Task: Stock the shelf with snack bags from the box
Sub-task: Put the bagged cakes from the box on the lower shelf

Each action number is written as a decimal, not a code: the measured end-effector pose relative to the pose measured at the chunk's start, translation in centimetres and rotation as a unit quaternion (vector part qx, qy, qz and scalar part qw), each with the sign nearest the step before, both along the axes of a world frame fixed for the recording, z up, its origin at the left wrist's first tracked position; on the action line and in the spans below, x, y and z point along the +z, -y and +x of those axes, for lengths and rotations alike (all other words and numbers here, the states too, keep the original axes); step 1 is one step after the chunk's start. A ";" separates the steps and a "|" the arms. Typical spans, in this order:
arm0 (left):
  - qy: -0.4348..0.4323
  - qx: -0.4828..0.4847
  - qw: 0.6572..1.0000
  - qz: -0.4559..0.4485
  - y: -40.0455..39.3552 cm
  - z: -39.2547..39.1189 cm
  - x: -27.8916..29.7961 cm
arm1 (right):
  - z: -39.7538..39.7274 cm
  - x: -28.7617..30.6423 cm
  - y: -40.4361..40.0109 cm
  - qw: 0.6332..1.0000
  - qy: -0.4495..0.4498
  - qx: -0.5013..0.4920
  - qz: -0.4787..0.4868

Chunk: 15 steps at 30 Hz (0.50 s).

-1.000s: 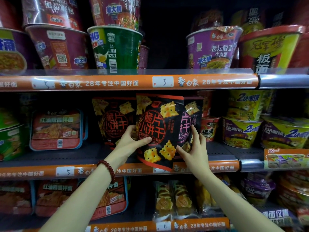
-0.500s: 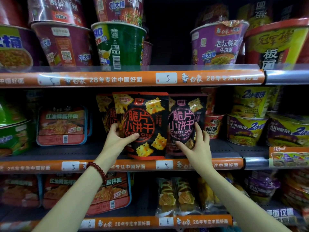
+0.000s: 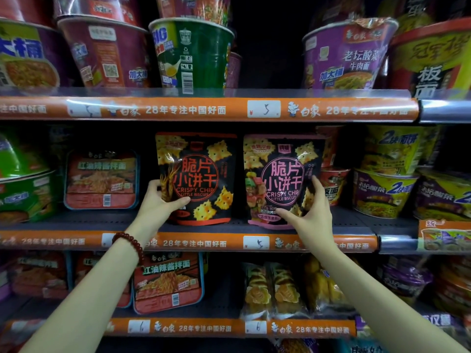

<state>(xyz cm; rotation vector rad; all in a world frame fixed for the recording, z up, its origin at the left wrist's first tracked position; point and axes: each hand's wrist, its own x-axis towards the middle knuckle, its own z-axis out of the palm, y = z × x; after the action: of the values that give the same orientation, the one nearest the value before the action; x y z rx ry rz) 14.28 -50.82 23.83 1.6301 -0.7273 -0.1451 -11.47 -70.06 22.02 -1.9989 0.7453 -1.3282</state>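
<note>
Two black snack bags stand upright side by side on the middle shelf. The red-trimmed bag is on the left, and my left hand grips its lower left edge, thumb across the front. The pink-trimmed bag is on the right, held at its lower right corner by my right hand, fingers up its side. A gap separates the two bags. The box is out of view.
Red noodle trays sit left of the bags, noodle cups to the right. Big noodle bowls line the upper shelf. Pastry packs and more trays fill the lower shelf. Orange price strips edge every shelf.
The red-trimmed bag has gone from overlapping the pink one to standing apart on its left, set back on the shelf. My right hand has shifted the pink bag to the right.
</note>
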 end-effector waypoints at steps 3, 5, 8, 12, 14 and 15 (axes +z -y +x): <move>0.004 -0.010 1.000 -0.002 0.3 -0.2 -0.2 | 0.4 0.3 0.2 1.000 0.007 -0.005 0.008; 0.008 -0.017 1.000 0.013 0.4 0.2 0.0 | 0.8 0.5 0.4 1.000 -0.006 -0.002 0.021; 0.013 -0.040 0.998 0.050 -0.2 1.2 0.3 | 1.4 0.7 0.3 0.999 -0.031 0.007 0.029; 0.021 -0.071 0.994 0.084 -1.0 1.8 0.6 | 1.4 0.9 0.3 0.999 -0.030 0.006 0.030; 0.022 -0.072 0.994 0.081 -1.2 1.5 0.7 | 1.7 1.1 0.2 0.999 -0.025 -0.003 0.035; 0.019 -0.074 0.994 0.081 -1.2 1.4 0.8 | 2.0 1.2 0.1 0.999 -0.025 -0.008 0.038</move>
<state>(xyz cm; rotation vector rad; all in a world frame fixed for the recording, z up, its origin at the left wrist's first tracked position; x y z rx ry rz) 15.70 -49.57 24.62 1.7354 -0.8857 -0.2863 -9.51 -70.17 23.20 -1.9750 0.8253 -1.2445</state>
